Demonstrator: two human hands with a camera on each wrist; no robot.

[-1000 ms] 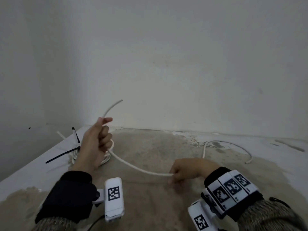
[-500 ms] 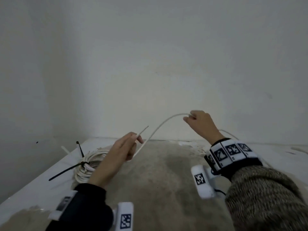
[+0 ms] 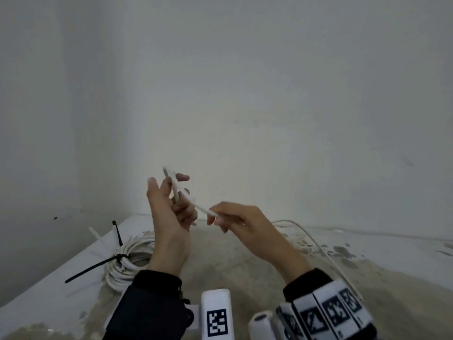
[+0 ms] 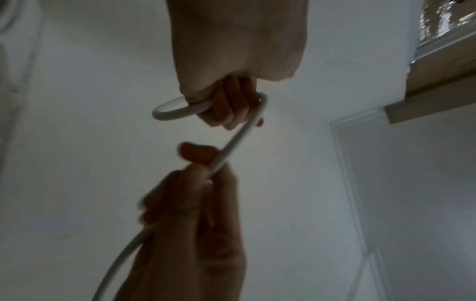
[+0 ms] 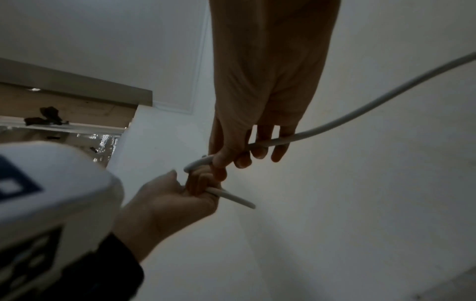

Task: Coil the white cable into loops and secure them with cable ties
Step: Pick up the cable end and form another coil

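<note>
Facing pale wall (image 3: 245, 82), stained surface (image 3: 245, 266)

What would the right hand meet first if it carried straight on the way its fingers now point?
Most likely the left hand: the right hand points left toward it along the white cable both hold. Depth is unclear, so it might pass just in front.

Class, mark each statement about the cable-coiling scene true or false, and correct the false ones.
1. Both hands hold the white cable. True.
2. The left hand holds the cable near its free end. True.
3. The coiled bundle on the table lies at the right. False: it lies at the left.
4. A black cable tie wraps the bundle. True.
5. The right hand rests flat on the table. False: it is raised, gripping the cable.
</note>
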